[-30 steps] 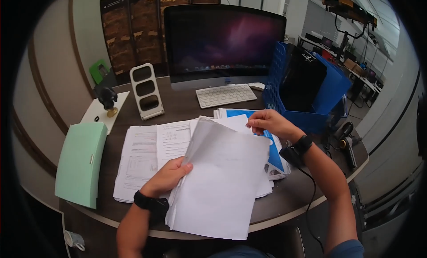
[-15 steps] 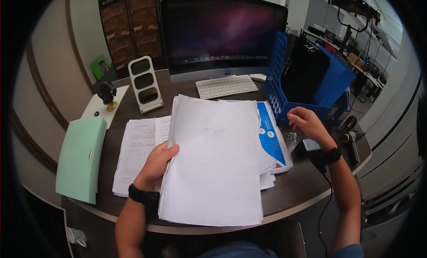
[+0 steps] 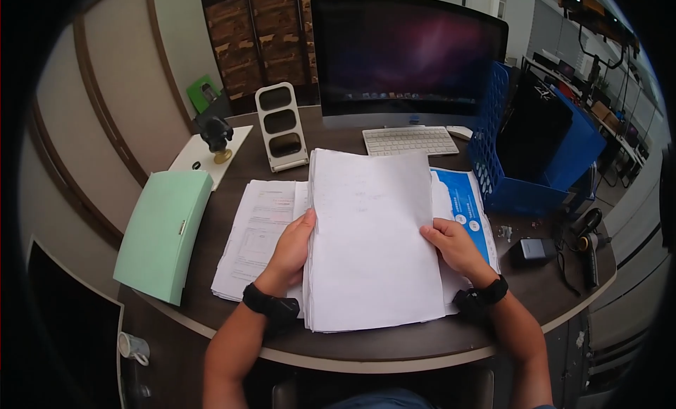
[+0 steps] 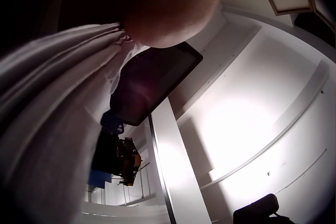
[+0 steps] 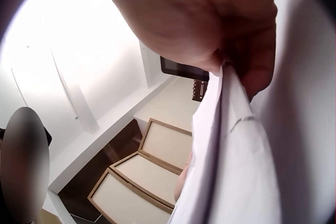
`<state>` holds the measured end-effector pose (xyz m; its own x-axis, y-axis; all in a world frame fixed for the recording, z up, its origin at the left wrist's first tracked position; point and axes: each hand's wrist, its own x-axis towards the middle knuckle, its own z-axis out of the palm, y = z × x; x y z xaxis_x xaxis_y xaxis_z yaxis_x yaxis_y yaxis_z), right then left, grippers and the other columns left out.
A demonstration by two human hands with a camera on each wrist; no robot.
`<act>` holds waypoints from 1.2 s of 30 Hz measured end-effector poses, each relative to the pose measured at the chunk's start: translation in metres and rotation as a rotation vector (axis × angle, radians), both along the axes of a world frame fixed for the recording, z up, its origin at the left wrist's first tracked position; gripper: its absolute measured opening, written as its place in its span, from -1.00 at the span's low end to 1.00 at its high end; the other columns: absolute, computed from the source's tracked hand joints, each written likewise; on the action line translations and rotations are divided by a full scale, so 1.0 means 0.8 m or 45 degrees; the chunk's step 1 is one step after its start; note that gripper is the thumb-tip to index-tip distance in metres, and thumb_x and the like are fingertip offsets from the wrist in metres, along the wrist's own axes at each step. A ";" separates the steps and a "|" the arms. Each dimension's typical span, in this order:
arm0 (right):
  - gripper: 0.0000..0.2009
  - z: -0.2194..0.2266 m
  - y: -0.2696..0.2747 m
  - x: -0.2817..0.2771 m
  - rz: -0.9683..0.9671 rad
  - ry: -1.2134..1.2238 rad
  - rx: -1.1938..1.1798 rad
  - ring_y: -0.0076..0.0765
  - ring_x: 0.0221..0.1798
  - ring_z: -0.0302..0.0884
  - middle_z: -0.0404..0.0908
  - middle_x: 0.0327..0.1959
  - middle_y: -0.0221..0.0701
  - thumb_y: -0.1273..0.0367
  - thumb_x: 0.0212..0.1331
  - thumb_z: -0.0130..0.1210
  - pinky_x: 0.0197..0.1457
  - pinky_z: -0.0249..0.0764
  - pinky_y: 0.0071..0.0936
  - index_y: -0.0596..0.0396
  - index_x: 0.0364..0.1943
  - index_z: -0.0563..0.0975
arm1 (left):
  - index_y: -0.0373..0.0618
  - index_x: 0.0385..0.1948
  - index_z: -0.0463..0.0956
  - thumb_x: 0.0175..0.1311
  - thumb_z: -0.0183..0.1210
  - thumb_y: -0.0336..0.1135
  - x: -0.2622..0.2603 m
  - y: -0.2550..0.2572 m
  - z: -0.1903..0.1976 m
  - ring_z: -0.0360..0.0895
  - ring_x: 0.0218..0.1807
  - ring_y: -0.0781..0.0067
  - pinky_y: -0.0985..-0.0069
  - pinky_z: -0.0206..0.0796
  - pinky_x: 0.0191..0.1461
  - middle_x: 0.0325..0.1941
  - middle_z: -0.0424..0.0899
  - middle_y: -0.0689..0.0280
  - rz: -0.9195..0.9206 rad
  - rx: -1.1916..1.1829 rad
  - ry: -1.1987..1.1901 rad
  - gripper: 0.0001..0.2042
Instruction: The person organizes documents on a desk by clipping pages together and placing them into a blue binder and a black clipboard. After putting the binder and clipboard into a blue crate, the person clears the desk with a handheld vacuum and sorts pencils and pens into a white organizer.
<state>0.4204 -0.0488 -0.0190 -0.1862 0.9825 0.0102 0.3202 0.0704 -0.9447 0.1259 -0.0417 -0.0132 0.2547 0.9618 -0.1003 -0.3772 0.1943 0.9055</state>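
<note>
A thick stack of white paper [image 3: 373, 240], its top sheet nearly blank with faint marks, is held up over the desk between both hands. My left hand [image 3: 290, 250] grips its left edge, thumb on the front and fingers behind. On the opposite edge my right hand [image 3: 458, 247] holds the stack, thumb in front; in the right wrist view the fingers [image 5: 257, 61] curl around the sheets. Layered page edges [image 4: 58, 98] fan out below the left hand in the left wrist view. Behind the stack lie printed sheets [image 3: 260, 233] and a blue-and-white booklet [image 3: 465, 205], both partly covered.
A green file box [image 3: 162, 233] stands at left, near a white three-slot stand [image 3: 283, 127]. Behind the papers are a keyboard [image 3: 410, 141] and monitor [image 3: 415, 57]. A blue file holder [image 3: 524, 194], a small dark box [image 3: 533, 252] and a corded tool [image 3: 590, 257] occupy the right.
The right hand has come from beside the booklet to the stack's right edge and grips it. The stack now stands straighter between both hands; the head view has turned left.
</note>
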 end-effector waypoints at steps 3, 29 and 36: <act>-0.70 -0.016 0.007 0.010 -0.034 0.018 -0.048 -0.73 -0.48 0.22 0.41 -0.55 -0.64 0.26 0.37 -0.02 -0.43 0.20 -0.65 0.19 -0.45 0.51 | -0.36 0.21 0.25 0.52 -0.26 -0.07 -0.005 0.002 -0.003 0.54 0.06 0.36 0.45 0.41 0.13 0.11 0.52 0.10 0.027 -0.009 0.045 -0.51; -0.78 -0.016 0.024 0.064 -0.195 -0.289 0.247 -0.62 -0.52 0.31 0.49 -0.56 -0.45 0.32 0.23 0.10 -0.45 0.27 -0.54 0.25 -0.28 0.55 | -0.14 -0.13 0.56 0.45 -0.10 -0.09 -0.135 0.046 0.010 0.55 -0.39 0.58 0.59 0.38 -0.39 -0.30 0.64 0.36 0.028 -0.163 1.042 -0.66; -0.81 -0.009 0.024 0.068 -0.346 -0.235 0.314 -0.57 -0.50 0.33 0.49 -0.56 -0.42 0.34 0.22 0.12 -0.43 0.29 -0.52 0.23 -0.28 0.53 | -0.21 -0.33 0.56 0.41 -0.06 -0.16 -0.165 0.064 -0.001 0.46 -0.57 0.58 0.55 0.32 -0.53 -0.57 0.53 0.36 0.108 0.024 1.312 -0.68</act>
<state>0.4744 -0.0292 -0.0265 0.0593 0.9683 0.2425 0.5208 0.1772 -0.8351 -0.0065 0.0091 -0.0143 -0.0151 0.9762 -0.2162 0.5712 0.1859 0.7995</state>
